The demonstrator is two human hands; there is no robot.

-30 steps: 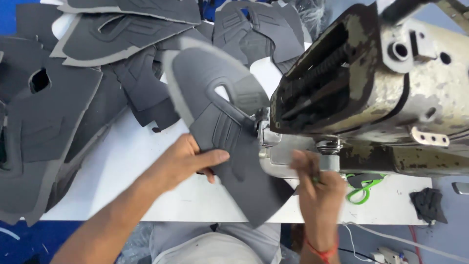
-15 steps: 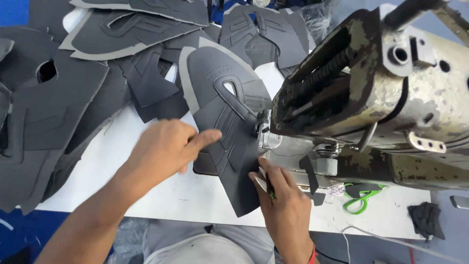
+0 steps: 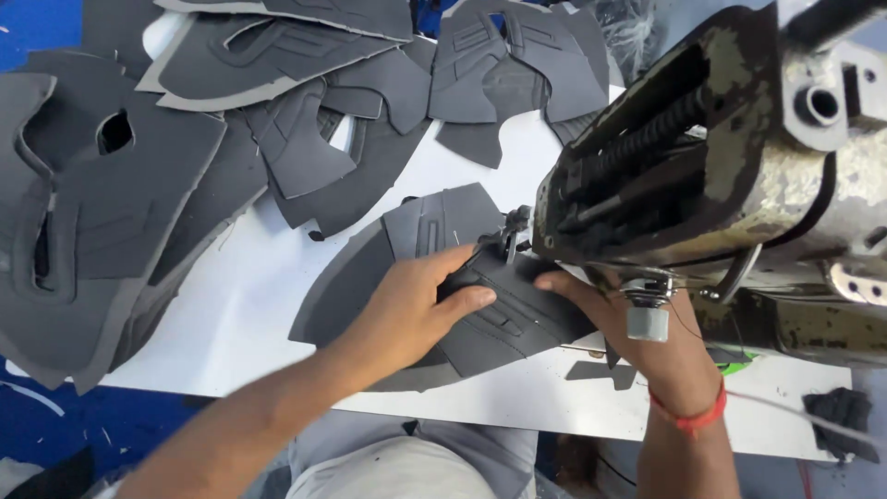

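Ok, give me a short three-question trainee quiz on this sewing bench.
1. True or false: both hands rest on the same grey panel.
2. Which hand wears a red wrist band: A left hand, B right hand?
3. What colour is the table top under the loose grey pieces?

Key: 1 true; 2 B; 3 white. The panel lies flat under the sewing machine, both hands pressing on it with open fingers.

Single head-worn view, looking steeply down from above the person's lap onto the white counter (image 3: 259, 277). Close range: both forearms enter from the bottom edge, and the sewing machine (image 3: 730, 176) fills the right side.
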